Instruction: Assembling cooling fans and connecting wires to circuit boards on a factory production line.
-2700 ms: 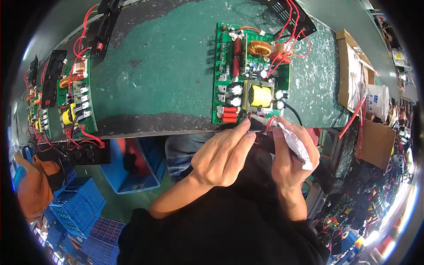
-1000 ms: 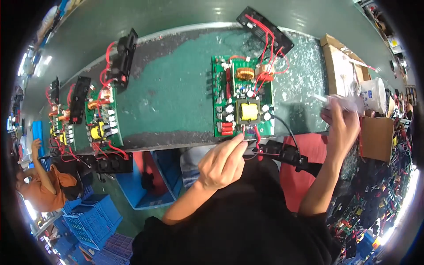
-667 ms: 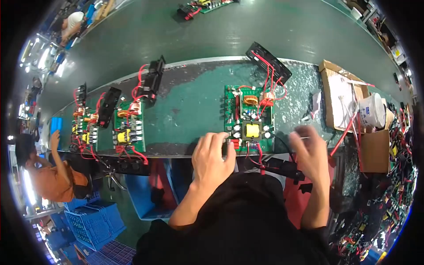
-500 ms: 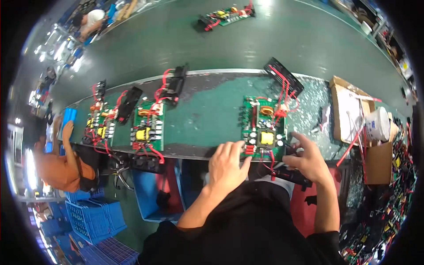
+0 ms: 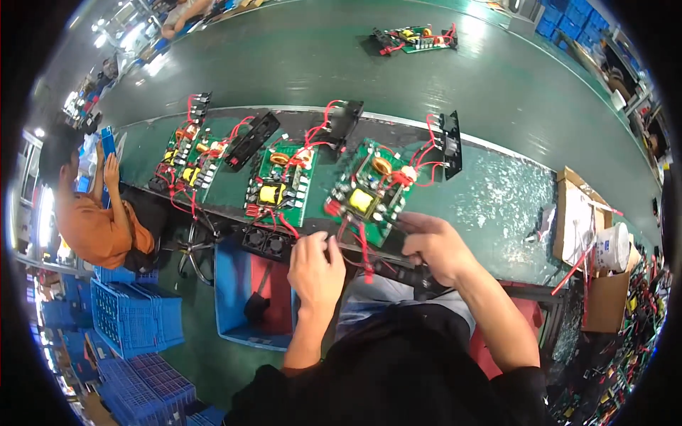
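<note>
A green circuit board (image 5: 366, 192) with a yellow transformer, a copper coil and red wires lies askew on the bench before me. Red wires join it to a black end panel (image 5: 450, 145) at its far right; more wires hang toward a black panel (image 5: 408, 275) over the near edge. My right hand (image 5: 440, 252) is at the board's near right corner, index finger and thumb apart. Left of the board's near side, my left hand (image 5: 314, 270) hovers with loosely bent fingers and thumb apart, holding nothing visible. A similar board (image 5: 288, 170) lies just left, its fan panel (image 5: 266, 241) overhanging the edge.
More wired boards (image 5: 188, 156) lie farther left; another board (image 5: 419, 39) is on the green surface beyond the bench. A cardboard box (image 5: 572, 213) and white bucket (image 5: 612, 247) stand right. A blue bin (image 5: 234, 312) sits below. A person in orange (image 5: 103, 227) sits left.
The board before me has shifted left, closer to the neighbouring boards, and turned askew. My left hand has come away from its near left corner; my right hand stays by its right side.
</note>
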`<state>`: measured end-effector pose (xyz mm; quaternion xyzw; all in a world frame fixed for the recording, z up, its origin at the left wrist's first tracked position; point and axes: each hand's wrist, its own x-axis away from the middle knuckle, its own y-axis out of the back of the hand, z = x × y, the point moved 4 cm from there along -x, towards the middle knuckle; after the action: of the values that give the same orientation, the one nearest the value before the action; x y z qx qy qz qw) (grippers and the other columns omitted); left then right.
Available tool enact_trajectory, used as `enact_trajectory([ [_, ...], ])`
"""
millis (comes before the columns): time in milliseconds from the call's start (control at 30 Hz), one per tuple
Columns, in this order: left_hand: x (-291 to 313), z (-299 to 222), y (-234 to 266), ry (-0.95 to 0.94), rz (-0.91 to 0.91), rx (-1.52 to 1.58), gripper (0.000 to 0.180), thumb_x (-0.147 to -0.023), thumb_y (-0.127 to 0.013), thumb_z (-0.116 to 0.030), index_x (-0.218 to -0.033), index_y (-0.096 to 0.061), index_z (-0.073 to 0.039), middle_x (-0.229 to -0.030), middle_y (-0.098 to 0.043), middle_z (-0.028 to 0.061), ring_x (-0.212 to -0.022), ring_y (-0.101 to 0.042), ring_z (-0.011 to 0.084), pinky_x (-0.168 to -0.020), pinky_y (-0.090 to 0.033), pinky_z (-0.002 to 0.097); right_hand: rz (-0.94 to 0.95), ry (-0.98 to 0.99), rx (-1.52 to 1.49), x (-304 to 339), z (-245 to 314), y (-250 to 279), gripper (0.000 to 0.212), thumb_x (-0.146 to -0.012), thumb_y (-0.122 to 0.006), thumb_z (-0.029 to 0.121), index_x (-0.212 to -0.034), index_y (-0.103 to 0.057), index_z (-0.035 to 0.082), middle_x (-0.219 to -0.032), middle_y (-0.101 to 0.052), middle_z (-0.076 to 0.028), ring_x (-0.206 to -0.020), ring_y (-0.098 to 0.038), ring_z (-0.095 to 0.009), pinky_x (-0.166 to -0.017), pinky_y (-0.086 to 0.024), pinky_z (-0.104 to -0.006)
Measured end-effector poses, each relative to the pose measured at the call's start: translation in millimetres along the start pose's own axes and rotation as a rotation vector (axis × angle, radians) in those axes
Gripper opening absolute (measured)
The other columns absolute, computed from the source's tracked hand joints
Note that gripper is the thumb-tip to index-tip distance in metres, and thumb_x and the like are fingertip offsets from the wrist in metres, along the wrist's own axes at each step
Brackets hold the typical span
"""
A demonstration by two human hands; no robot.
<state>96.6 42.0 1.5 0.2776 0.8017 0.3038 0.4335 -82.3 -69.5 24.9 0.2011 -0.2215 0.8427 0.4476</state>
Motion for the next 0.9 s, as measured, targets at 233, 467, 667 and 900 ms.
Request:
enact_trajectory([
  [233, 53, 36, -10, 0.835, 0.473, 0.934, 0.022, -0.097, -0.063, -0.022, -0.105, -0.062, -0.002, -0.085, -0.064, 0.0018, -0.075, -0.062, 0.0094, -0.062, -0.05, 0.0251, -0.053, -0.057, 0.083, -43, 15, -28, 0.059, -0.073, -0.056, 0.001, -0.131, -0.059, -0.003, -0.12, -0.064, -0.008, -0.06, -0.038, -0.008, -0.052, -0.032, -0.0239],
  [467, 64, 47, -45, 0.916, 0.425, 1.232, 0.037, -0.103, -0.048, -0.043, -0.102, -0.059, -0.008, -0.087, -0.064, 0.0038, -0.078, -0.064, 0.0148, -0.066, -0.05, 0.0277, 0.036, -0.089, 0.169, -63, 41, -81, 0.007, -0.071, -0.059, 0.008, -0.077, -0.059, 0.007, -0.07, -0.047, 0.0, -0.058, -0.037, -0.012, -0.046, -0.027, -0.0301],
  [667, 61, 65, -41, 0.975, 0.265, 1.15, 0.045, -0.105, -0.044, -0.045, -0.094, -0.061, -0.005, -0.079, -0.063, 0.0047, -0.069, -0.063, 0.0158, -0.061, -0.048, 0.0274, 0.229, 0.008, -0.178, -76, 37, -112, 0.026, -0.079, -0.067, 0.008, -0.1, -0.056, -0.003, -0.084, -0.061, -0.008, -0.076, -0.059, -0.02, -0.07, -0.049, -0.0338],
  [900, 25, -14, -15, 0.285, 0.718, 0.73, 0.021, -0.087, -0.075, -0.02, -0.086, -0.067, 0.0, -0.069, -0.065, 0.0087, -0.059, -0.059, 0.0133, -0.056, -0.046, 0.0286, -0.27, 0.78, 0.978, -146, 191, -38, 0.039, -0.084, -0.069, 0.037, -0.089, -0.074, -0.002, -0.082, -0.07, -0.024, -0.079, -0.07, -0.038, -0.075, -0.056, -0.0444],
])
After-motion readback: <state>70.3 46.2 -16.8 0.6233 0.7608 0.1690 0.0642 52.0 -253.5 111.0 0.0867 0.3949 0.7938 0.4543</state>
